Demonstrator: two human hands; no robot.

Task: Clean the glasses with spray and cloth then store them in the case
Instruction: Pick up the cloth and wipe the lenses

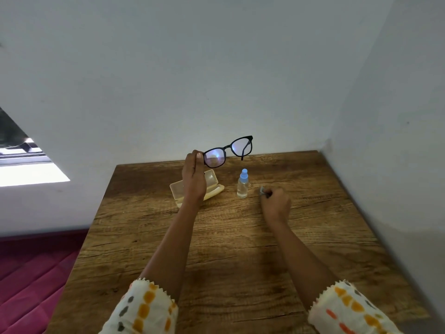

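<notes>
Two hands: left hand [193, 179] pinches one end of the glasses [228, 150]; right hand [275, 203] bunches a grey cloth [262, 190].
Glasses: black, squarish frame, aloft over the woodgrain table [240, 249].
Case [212, 180]: cream hard shell, open.
Spray bottle [242, 185]: clear, blue-capped, upright.

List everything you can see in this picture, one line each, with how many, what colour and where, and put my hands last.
glasses: one, black frame, held up in the air above the table's far edge
case: one, cream, open, on the table behind the left wrist
spray bottle: one, clear with a blue cap, upright, right of the case
cloth: one, grey, mostly hidden in the right hand
table: one, brown wood grain, in the wall corner
walls: two, pale grey, behind and right
quilted surface: one, magenta, lower left
sleeves: two, white with orange and grey spots
left hand: pinches the glasses at one end
right hand: curled round the cloth, on the table
</notes>
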